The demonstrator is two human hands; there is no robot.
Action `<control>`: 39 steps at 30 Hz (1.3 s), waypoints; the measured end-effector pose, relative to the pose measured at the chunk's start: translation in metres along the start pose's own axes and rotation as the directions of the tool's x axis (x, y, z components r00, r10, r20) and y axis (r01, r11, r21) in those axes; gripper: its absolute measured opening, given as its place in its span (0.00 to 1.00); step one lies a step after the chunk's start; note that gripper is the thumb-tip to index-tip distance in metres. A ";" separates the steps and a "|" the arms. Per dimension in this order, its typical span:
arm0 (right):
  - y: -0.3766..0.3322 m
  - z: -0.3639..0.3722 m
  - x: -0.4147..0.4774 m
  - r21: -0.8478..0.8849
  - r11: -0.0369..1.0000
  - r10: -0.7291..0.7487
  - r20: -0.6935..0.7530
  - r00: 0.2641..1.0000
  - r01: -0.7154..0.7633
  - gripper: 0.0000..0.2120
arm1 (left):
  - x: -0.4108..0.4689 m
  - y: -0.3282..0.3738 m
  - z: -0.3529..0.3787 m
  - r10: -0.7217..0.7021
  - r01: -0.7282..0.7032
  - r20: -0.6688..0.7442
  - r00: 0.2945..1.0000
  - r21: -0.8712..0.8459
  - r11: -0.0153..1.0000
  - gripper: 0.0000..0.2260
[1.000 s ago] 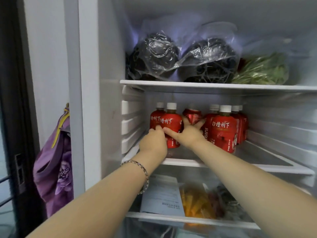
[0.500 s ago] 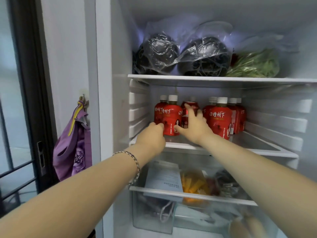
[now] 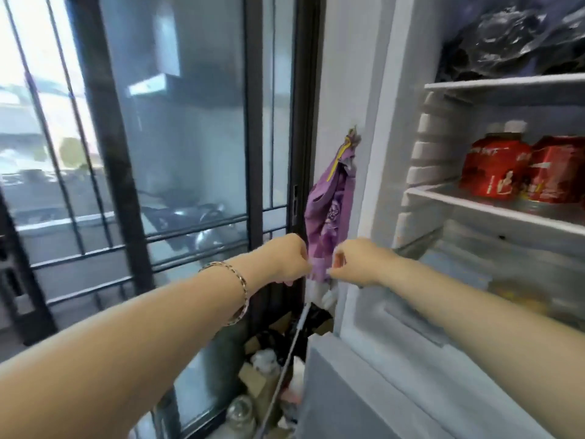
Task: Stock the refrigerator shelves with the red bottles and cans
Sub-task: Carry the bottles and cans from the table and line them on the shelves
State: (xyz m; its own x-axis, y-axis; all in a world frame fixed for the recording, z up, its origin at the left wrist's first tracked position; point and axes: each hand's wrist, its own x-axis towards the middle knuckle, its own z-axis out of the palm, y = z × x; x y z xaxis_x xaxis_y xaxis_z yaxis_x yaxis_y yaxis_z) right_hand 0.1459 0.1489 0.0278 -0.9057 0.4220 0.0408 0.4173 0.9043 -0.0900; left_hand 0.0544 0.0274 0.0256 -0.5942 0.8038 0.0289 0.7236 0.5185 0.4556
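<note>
Red bottles (image 3: 493, 167) with white caps stand on the refrigerator's middle shelf (image 3: 468, 204) at the far right of the head view, blurred by motion. A second red bottle or can (image 3: 558, 171) stands beside them; I cannot tell which. Both hands are outside the refrigerator, left of its side wall. My left hand (image 3: 285, 258), with a bracelet on the wrist, has its fingers curled and holds nothing. My right hand (image 3: 357, 263) is a short gap to its right, fingers also curled in and empty. Neither hand touches a bottle.
A purple folded umbrella or bag (image 3: 332, 210) hangs on the wall just behind my hands. Dark plastic bags (image 3: 506, 36) lie on the upper shelf. A barred glass door (image 3: 177, 153) fills the left. Boxes and jars (image 3: 262, 375) clutter the floor below.
Both hands have let go of the red bottles and pulled back out of the refrigerator to the left. The view has swung left toward the glass door.
</note>
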 end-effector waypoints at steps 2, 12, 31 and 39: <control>-0.047 0.023 0.003 0.005 0.985 -0.169 0.099 0.981 0.170 0.08 | -0.041 -0.042 -0.008 -0.133 0.135 -0.051 0.990 0.050 0.990 0.09; -0.323 0.115 -0.071 0.004 0.711 -0.694 0.160 0.702 0.703 0.10 | -0.312 -0.221 -0.027 -0.683 0.689 -0.255 0.685 -0.077 0.720 0.07; -0.792 0.173 -0.570 0.216 -0.092 -0.975 0.181 -0.132 0.972 0.11 | -1.000 -0.254 -0.017 -0.904 0.849 -0.353 -0.241 -0.527 -0.021 0.05; -0.938 0.201 -0.751 0.236 -0.376 -0.876 0.224 -0.427 0.896 0.12 | -1.206 -0.252 0.002 -0.782 0.721 -0.299 -0.547 -0.643 -0.259 0.05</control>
State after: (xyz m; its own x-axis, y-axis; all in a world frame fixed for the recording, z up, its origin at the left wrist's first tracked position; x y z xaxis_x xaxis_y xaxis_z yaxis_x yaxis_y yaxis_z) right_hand 0.4197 -1.0292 -0.1185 0.0045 -0.9869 -0.1613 -0.9861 0.0224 -0.1648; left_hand 0.5893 -1.0724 -0.1262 -0.3458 -0.9323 -0.1060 -0.8415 0.2581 0.4747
